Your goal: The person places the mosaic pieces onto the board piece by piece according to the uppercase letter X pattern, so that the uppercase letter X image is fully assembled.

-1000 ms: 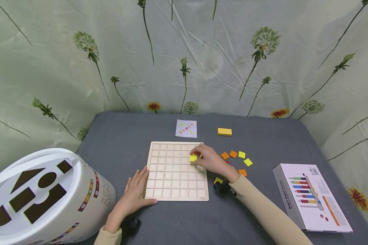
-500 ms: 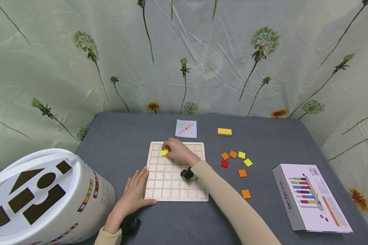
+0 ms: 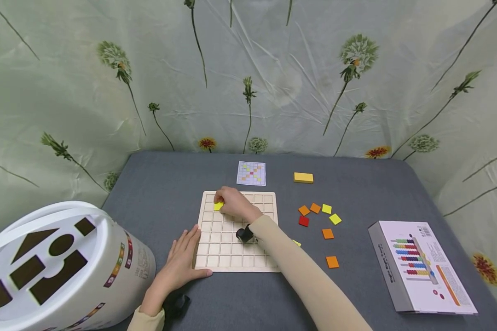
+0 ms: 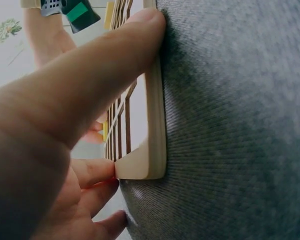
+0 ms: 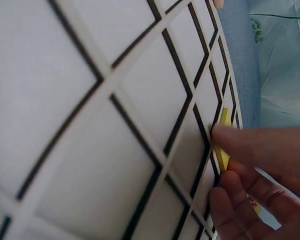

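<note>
A light wooden grid board lies on the grey cloth. My right hand pinches a yellow square tile over the board's far left cells. In the right wrist view, the thumb and fingertips hold the tile low at the grid; I cannot tell whether it sits in a cell. My left hand rests at the board's near left corner, fingers extended along the left edge and thumb by the front edge. The left wrist view shows its thumb lying across the board's rim. My right forearm hides part of the board.
Right of the board lie several orange tiles, a red tile and yellow tiles. Behind it are a printed grid card and a yellow block. A white bucket stands left, a box right.
My right hand has carried the yellow tile from the board's right side to its far left cells, shifting slightly left in the last half second. The left hand has stayed put.
</note>
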The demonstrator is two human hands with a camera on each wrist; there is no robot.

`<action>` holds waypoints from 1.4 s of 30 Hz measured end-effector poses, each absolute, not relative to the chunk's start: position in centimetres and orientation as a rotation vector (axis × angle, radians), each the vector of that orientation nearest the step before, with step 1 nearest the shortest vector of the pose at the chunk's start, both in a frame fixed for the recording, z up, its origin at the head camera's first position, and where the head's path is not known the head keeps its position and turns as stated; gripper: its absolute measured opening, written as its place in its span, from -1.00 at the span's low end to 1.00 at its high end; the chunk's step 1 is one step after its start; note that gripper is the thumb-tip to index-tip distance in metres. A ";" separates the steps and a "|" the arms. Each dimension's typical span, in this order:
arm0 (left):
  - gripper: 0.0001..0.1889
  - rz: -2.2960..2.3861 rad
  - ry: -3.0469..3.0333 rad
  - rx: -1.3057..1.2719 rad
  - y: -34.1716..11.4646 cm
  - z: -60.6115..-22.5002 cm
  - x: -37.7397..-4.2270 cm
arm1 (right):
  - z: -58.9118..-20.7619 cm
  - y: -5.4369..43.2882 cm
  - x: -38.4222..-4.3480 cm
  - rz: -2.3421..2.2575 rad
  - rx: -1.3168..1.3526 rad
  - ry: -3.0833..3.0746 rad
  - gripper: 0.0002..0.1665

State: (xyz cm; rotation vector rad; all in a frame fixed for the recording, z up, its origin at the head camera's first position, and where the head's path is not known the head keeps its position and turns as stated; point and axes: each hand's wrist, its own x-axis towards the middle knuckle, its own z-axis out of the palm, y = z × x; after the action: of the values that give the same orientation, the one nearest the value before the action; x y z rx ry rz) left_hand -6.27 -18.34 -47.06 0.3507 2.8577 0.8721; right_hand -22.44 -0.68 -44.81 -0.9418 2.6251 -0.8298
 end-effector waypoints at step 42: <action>0.13 0.875 2.862 0.356 -18.3 -47.2 -6.3 | -45.8 21.7 -19.1 -0.899 -0.552 2.820 -0.70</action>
State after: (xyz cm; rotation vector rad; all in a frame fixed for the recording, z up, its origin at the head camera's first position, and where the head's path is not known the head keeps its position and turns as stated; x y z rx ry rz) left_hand -6.28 -18.26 -47.15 0.3561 2.8616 0.8754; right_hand -19.05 21.74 -45.79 -0.5521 2.8204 -0.8988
